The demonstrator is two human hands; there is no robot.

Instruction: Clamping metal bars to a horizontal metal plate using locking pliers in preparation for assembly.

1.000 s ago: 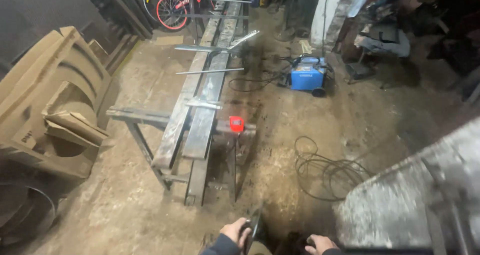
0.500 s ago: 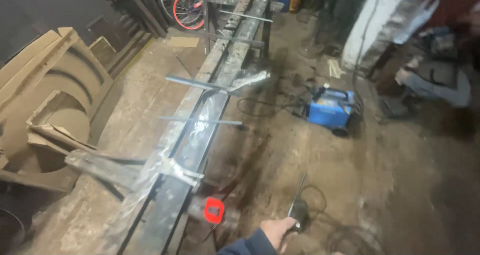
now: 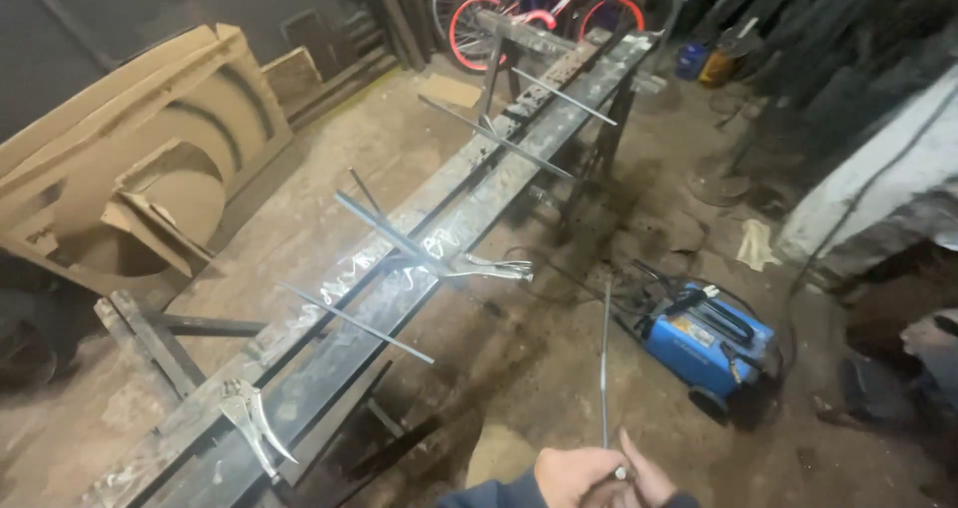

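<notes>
View has swung left & closer vs half a sec ago: steel beam now runs diagonally across the middle, blue welder sits lower right, and the hand has come up w/ a thin rod in clear sight.

Left hand at bottom edge, fist closed round the rod's near end. Skin just right of the rod could be its thumb or the right hand; can't tell, too cropped.

Rod is over the floor btw beam & welder, touching neither. Long axis near vertical in frame: points away from the person, far tip up near the locking pliers clamped on the beam.

Step, prob.: bringing a fresh rod to the beam, where cross rods already lie. Next move likely needs the rod swung leftward, athwart the beam like those, kept level, and clear of the 2nd pliers.
</notes>
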